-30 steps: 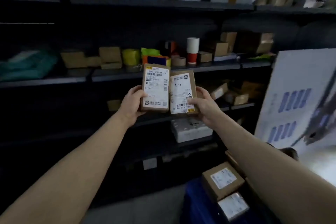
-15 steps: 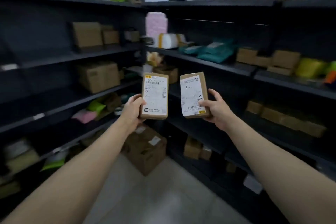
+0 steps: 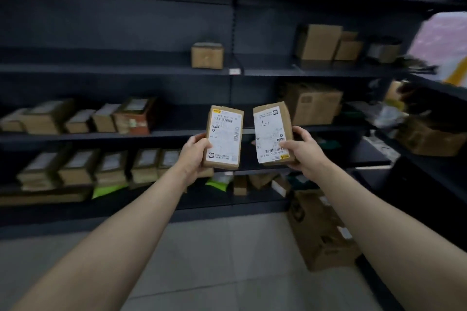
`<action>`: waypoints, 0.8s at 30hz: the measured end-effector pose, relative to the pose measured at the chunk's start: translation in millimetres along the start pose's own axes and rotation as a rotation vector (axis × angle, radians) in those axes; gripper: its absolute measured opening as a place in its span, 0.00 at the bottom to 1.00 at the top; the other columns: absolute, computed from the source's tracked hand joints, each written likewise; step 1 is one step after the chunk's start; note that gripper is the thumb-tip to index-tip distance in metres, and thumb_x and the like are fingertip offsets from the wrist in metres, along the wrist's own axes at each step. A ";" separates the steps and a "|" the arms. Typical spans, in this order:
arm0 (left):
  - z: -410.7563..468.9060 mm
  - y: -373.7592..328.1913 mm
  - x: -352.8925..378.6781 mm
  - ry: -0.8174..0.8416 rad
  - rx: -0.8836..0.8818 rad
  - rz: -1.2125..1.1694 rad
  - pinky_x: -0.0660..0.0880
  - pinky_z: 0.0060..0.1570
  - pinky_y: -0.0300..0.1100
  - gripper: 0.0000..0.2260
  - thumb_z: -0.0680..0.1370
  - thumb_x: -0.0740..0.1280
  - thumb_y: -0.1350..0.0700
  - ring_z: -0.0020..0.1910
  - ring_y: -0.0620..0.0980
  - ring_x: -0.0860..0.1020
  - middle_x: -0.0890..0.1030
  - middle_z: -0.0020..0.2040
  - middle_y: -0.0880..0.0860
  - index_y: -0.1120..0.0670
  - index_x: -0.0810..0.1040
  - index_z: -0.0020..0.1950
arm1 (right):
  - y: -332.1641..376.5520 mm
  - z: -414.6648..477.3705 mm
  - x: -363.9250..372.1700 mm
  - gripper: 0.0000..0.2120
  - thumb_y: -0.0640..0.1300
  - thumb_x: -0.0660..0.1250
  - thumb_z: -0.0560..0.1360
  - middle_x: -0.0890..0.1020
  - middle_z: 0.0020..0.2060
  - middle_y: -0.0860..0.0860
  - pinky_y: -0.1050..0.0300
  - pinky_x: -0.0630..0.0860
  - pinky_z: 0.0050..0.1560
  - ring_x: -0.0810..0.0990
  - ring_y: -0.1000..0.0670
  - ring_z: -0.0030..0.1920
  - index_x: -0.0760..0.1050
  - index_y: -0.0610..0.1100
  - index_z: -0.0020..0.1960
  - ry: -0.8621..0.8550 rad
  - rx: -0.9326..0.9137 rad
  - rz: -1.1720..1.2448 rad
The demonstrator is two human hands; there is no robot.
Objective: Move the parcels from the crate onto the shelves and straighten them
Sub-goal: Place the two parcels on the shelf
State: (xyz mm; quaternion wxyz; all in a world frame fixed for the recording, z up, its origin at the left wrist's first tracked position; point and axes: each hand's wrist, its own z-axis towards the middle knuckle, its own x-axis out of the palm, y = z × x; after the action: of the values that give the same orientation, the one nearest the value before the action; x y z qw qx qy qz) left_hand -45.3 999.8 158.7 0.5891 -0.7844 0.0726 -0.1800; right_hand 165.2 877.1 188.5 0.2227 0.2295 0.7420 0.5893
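I hold two small brown cardboard parcels upright in front of a dark shelf unit (image 3: 126,68). My left hand (image 3: 193,150) grips the left parcel (image 3: 223,137) by its lower left edge; its white label faces me. My right hand (image 3: 300,146) grips the right parcel (image 3: 271,134), whose label is marked "L1" by hand and whose top tilts slightly left. The two parcels are a small gap apart. No crate shows in this view.
Rows of small labelled boxes (image 3: 75,121) fill the left shelves at two levels. Larger cartons (image 3: 313,102) and a single box (image 3: 207,55) sit on upper shelves. A big open carton (image 3: 318,230) lies on the tiled floor at right, below a side shelf.
My view has swung left across the room, from one shelf wall past a corner to this one. Both hands kept their parcels raised; the gap between the parcels has widened a little.
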 end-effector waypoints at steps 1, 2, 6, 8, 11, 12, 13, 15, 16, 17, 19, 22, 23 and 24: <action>6.6 -1.9 -16.4 -0.046 -0.004 -0.005 0.79 0.48 0.52 0.15 0.78 0.59 0.61 0.50 0.53 0.80 0.81 0.53 0.54 0.51 0.69 0.64 | 0.5 12.1 18.2 0.32 0.37 0.67 0.76 0.80 0.58 0.47 0.54 0.75 0.37 0.82 0.49 0.46 0.60 0.54 0.74 0.027 0.015 -0.005; 12.9 -3.2 -32.2 -0.085 -0.007 -0.006 0.79 0.45 0.51 0.16 0.78 0.59 0.61 0.48 0.52 0.80 0.81 0.53 0.55 0.51 0.69 0.64 | 0.7 23.6 35.5 0.32 0.37 0.67 0.76 0.80 0.58 0.47 0.53 0.76 0.38 0.82 0.49 0.46 0.60 0.54 0.74 0.055 0.031 -0.009; 39.1 -4.9 -79.9 -0.192 -0.005 0.003 0.76 0.38 0.46 0.17 0.77 0.59 0.60 0.46 0.51 0.80 0.81 0.52 0.54 0.50 0.68 0.66 | 1.4 66.2 93.9 0.31 0.37 0.68 0.76 0.80 0.48 0.51 0.51 0.78 0.42 0.82 0.49 0.45 0.61 0.54 0.74 0.169 0.060 -0.076; 55.7 -3.5 -92.8 -0.245 -0.012 0.008 0.77 0.43 0.48 0.18 0.77 0.59 0.60 0.47 0.51 0.80 0.81 0.51 0.53 0.50 0.68 0.66 | 0.2 89.5 114.1 0.31 0.37 0.68 0.76 0.80 0.49 0.51 0.50 0.79 0.44 0.82 0.49 0.46 0.60 0.53 0.74 0.229 0.060 -0.116; 86.9 -3.8 -100.4 -0.305 -0.018 0.009 0.77 0.48 0.52 0.18 0.77 0.59 0.59 0.49 0.53 0.80 0.82 0.52 0.54 0.49 0.68 0.67 | 0.2 128.3 133.4 0.32 0.37 0.68 0.76 0.79 0.54 0.49 0.49 0.79 0.47 0.82 0.49 0.47 0.60 0.53 0.74 0.286 0.067 -0.137; 97.7 -5.3 -100.2 -0.318 -0.021 0.006 0.77 0.49 0.52 0.18 0.77 0.59 0.59 0.50 0.53 0.80 0.82 0.52 0.54 0.49 0.68 0.67 | 1.5 142.1 137.5 0.31 0.36 0.67 0.76 0.79 0.55 0.49 0.51 0.79 0.44 0.81 0.49 0.47 0.60 0.52 0.74 0.300 0.072 -0.134; 108.5 -6.4 -98.5 -0.330 -0.023 0.001 0.77 0.48 0.52 0.19 0.77 0.59 0.59 0.50 0.53 0.80 0.82 0.52 0.55 0.50 0.68 0.68 | 3.0 155.0 140.5 0.31 0.36 0.67 0.76 0.79 0.56 0.48 0.53 0.77 0.40 0.81 0.50 0.46 0.59 0.52 0.74 0.313 0.075 -0.139; 130.7 -9.2 -92.5 -0.349 -0.025 -0.015 0.77 0.45 0.49 0.19 0.77 0.60 0.59 0.48 0.53 0.80 0.81 0.51 0.54 0.50 0.68 0.68 | 5.4 183.4 144.7 0.32 0.35 0.67 0.76 0.79 0.56 0.48 0.55 0.76 0.37 0.81 0.50 0.46 0.59 0.51 0.75 0.337 0.080 -0.165; 141.3 -10.7 -89.3 -0.356 -0.026 -0.021 0.77 0.41 0.47 0.19 0.77 0.60 0.59 0.47 0.52 0.80 0.81 0.51 0.54 0.50 0.68 0.68 | 6.6 197.7 146.3 0.32 0.35 0.67 0.76 0.79 0.57 0.47 0.56 0.76 0.37 0.81 0.50 0.46 0.59 0.51 0.75 0.346 0.086 -0.177; 151.2 -11.6 -87.0 -0.364 -0.026 -0.029 0.76 0.38 0.46 0.18 0.77 0.60 0.60 0.45 0.51 0.80 0.81 0.50 0.54 0.51 0.67 0.67 | 7.1 211.5 148.1 0.32 0.35 0.67 0.76 0.79 0.58 0.47 0.56 0.76 0.36 0.81 0.49 0.46 0.59 0.50 0.75 0.352 0.092 -0.192; 171.8 -11.6 -85.0 -0.374 -0.028 -0.046 0.75 0.35 0.44 0.18 0.78 0.59 0.60 0.44 0.50 0.80 0.81 0.51 0.54 0.51 0.67 0.67 | 7.4 238.2 154.1 0.32 0.36 0.67 0.76 0.79 0.60 0.45 0.57 0.76 0.35 0.82 0.49 0.46 0.58 0.50 0.75 0.356 0.098 -0.218; 200.3 -11.9 -90.8 -0.386 -0.046 -0.047 0.75 0.37 0.45 0.18 0.78 0.59 0.60 0.44 0.50 0.80 0.81 0.51 0.54 0.52 0.67 0.67 | 9.4 270.7 167.0 0.33 0.37 0.68 0.76 0.78 0.62 0.44 0.57 0.76 0.35 0.82 0.48 0.48 0.58 0.50 0.76 0.350 0.121 -0.243; 211.0 -12.9 -94.9 -0.389 -0.050 -0.044 0.75 0.37 0.45 0.17 0.78 0.59 0.60 0.44 0.51 0.80 0.81 0.50 0.54 0.52 0.67 0.67 | 8.7 282.5 173.3 0.33 0.37 0.68 0.76 0.78 0.62 0.44 0.57 0.76 0.35 0.82 0.47 0.49 0.58 0.49 0.76 0.349 0.122 -0.248; 222.2 -14.3 -99.9 -0.389 -0.055 -0.045 0.76 0.37 0.46 0.17 0.78 0.59 0.59 0.45 0.51 0.80 0.81 0.51 0.55 0.52 0.67 0.67 | 8.8 293.6 180.6 0.33 0.37 0.68 0.76 0.78 0.62 0.44 0.56 0.76 0.36 0.82 0.46 0.50 0.58 0.49 0.76 0.348 0.120 -0.253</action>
State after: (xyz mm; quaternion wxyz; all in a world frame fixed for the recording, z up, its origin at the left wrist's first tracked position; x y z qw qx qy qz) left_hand -57.4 1236.2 99.0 0.5660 -0.8218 -0.0552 -0.0362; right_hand 198.6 1214.5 125.7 0.1493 0.0425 0.8258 0.5422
